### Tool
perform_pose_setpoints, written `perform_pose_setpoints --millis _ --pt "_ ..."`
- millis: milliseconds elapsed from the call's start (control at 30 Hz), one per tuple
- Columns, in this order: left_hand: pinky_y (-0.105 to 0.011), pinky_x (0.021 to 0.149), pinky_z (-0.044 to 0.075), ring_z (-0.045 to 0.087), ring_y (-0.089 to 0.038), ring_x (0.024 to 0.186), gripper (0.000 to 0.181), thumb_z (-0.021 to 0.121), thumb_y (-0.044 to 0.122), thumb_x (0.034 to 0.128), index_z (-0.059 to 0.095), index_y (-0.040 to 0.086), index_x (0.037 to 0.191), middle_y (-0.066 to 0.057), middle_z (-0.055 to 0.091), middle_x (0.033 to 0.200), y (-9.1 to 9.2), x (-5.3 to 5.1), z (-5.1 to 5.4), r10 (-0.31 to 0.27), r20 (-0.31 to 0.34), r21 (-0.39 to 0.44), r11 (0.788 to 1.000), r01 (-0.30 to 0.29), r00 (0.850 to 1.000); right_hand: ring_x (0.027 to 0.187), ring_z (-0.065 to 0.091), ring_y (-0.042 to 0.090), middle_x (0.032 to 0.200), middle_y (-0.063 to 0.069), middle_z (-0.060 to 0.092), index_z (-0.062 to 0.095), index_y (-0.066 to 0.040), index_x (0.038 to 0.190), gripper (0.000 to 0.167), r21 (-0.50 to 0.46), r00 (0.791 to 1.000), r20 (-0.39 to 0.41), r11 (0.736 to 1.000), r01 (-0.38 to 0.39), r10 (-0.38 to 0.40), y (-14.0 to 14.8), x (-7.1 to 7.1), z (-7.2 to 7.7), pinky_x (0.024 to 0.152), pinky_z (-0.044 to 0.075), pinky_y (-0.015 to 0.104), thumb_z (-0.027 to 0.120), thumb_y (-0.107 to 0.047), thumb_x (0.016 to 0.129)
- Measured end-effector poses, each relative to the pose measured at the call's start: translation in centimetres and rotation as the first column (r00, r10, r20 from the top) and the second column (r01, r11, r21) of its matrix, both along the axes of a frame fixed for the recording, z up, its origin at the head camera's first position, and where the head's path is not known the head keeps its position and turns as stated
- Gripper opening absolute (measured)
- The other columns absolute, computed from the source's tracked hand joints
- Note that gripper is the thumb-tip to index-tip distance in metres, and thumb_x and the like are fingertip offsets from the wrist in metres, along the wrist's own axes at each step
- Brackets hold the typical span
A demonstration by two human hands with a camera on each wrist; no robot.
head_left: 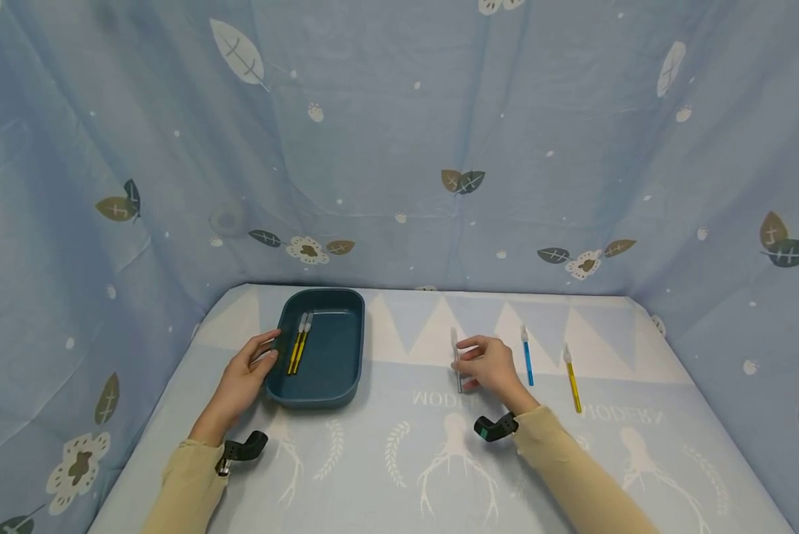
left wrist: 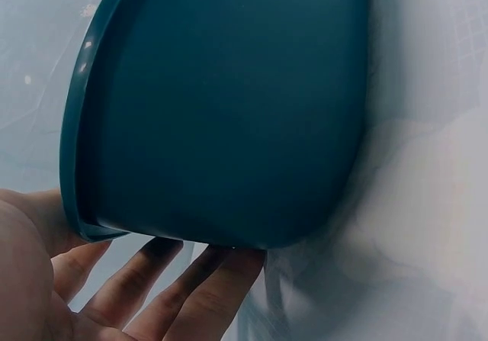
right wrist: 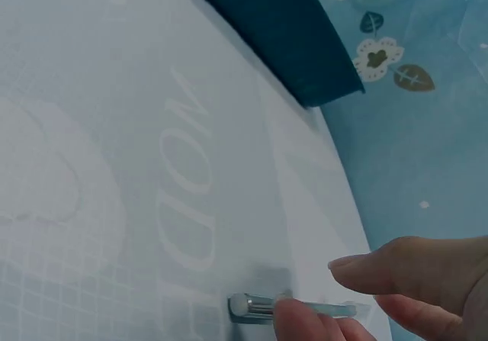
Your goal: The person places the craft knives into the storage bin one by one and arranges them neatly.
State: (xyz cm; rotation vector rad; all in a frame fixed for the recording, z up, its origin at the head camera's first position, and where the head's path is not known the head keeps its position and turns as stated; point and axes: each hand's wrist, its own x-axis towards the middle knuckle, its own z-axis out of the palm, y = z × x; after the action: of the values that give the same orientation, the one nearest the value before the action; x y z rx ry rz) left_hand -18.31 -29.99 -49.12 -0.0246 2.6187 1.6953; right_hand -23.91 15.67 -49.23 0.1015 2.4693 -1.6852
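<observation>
A dark teal plastic bin stands on the left of the table with two yellow craft knives lying in it, clear caps toward the back. My left hand touches the bin's left side; fingertips rest on its outer wall in the left wrist view. Over a silver craft knife on the table is my right hand. Its fingers reach around the handle, while the thumb stays apart from it. Farther right lie a blue craft knife and another yellow craft knife.
A pale patterned cloth covers the table. Blue curtains with leaf and flower prints hang behind and along both sides. Each wrist bears a black camera mount, one being the right mount.
</observation>
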Motion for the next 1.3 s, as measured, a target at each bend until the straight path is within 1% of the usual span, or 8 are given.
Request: perform_pose_setpoints --millis 167,333,533,667,967,1133,1300 --pt "-0.068 0.124 0.033 0.033 -0.054 0.156 0.054 0.048 0.024 0.1204 0.035 0.011 0.171 -0.029 0.032 0.173 0.1 0.0 0.0 0.005 0.003 0.004 1.000 -0.005 1.000 0.062 0.072 0.022 0.098 0.015 0.071 0.076 0.003 0.122 0.039 0.027 0.999 -0.001 0.999 0.032 -0.032 -0.3 0.1 -0.8 0.055 0.065 0.038 0.088 0.008 0.086" --pt "-0.068 0.125 0.033 0.033 -0.054 0.157 0.055 0.049 0.023 0.1203 0.034 0.010 0.171 -0.029 0.032 0.173 0.1 0.0 0.1 0.005 0.002 0.003 1.000 -0.005 1.000 0.058 0.069 0.020 0.095 0.014 0.069 0.076 0.003 0.120 0.038 0.053 0.998 -0.010 0.997 0.055 -0.055 -0.6 0.1 -0.9 0.054 0.065 0.036 0.088 0.010 0.085" --pt "-0.067 0.124 0.033 0.033 -0.053 0.157 0.055 0.048 0.023 0.1204 0.034 0.010 0.171 -0.030 0.032 0.173 0.1 0.0 0.2 0.000 -0.007 -0.001 1.000 0.000 1.000 0.055 0.069 0.021 0.091 0.013 0.070 0.076 0.004 0.121 0.037 0.080 0.999 -0.021 0.996 0.035 -0.034 -0.8 0.2 -0.4 0.053 0.064 0.036 0.084 0.011 0.085" --pt "-0.067 0.124 0.034 0.033 -0.054 0.157 0.055 0.048 0.022 0.1204 0.034 0.009 0.171 -0.030 0.032 0.172 0.1 -0.1 0.2 -0.003 -0.014 -0.001 1.000 0.003 1.000 0.054 0.069 0.022 0.088 0.012 0.070 0.076 0.004 0.120 0.037 0.107 1.000 -0.014 0.994 0.024 -0.023 -0.9 0.1 -0.1 0.052 0.063 0.035 0.083 0.011 0.084" --pt "-0.068 0.124 0.034 0.031 -0.054 0.157 0.055 0.048 0.021 0.1205 0.033 0.009 0.172 -0.030 0.030 0.173 0.1 0.0 0.2 -0.006 -0.004 0.003 1.000 0.006 1.000 0.046 0.064 0.021 0.083 0.010 0.069 0.077 0.002 0.118 0.037 0.166 0.999 -0.042 0.986 -0.011 0.018 -1.0 0.0 -0.2 0.047 0.061 0.035 0.080 0.011 0.082" --pt "-0.068 0.124 0.034 0.031 -0.054 0.157 0.055 0.048 0.022 0.1205 0.033 0.010 0.172 -0.030 0.030 0.173 0.1 0.1 0.2 -0.005 0.000 0.000 1.000 0.005 1.000 0.046 0.064 0.021 0.083 0.010 0.069 0.078 0.000 0.118 0.037 0.180 0.999 -0.042 0.983 -0.024 0.031 -1.1 0.0 -0.3 0.047 0.061 0.034 0.077 0.010 0.082" --pt "-0.067 0.124 0.035 0.033 -0.054 0.157 0.055 0.048 0.022 0.1204 0.033 0.010 0.172 -0.030 0.031 0.173 0.1 0.0 0.2 -0.008 -0.005 -0.002 1.000 0.008 1.000 0.048 0.066 0.021 0.084 0.011 0.070 0.079 0.000 0.117 0.034 0.178 0.999 -0.024 0.984 -0.027 0.032 -1.2 0.1 -0.3 0.049 0.061 0.034 0.080 0.009 0.084"
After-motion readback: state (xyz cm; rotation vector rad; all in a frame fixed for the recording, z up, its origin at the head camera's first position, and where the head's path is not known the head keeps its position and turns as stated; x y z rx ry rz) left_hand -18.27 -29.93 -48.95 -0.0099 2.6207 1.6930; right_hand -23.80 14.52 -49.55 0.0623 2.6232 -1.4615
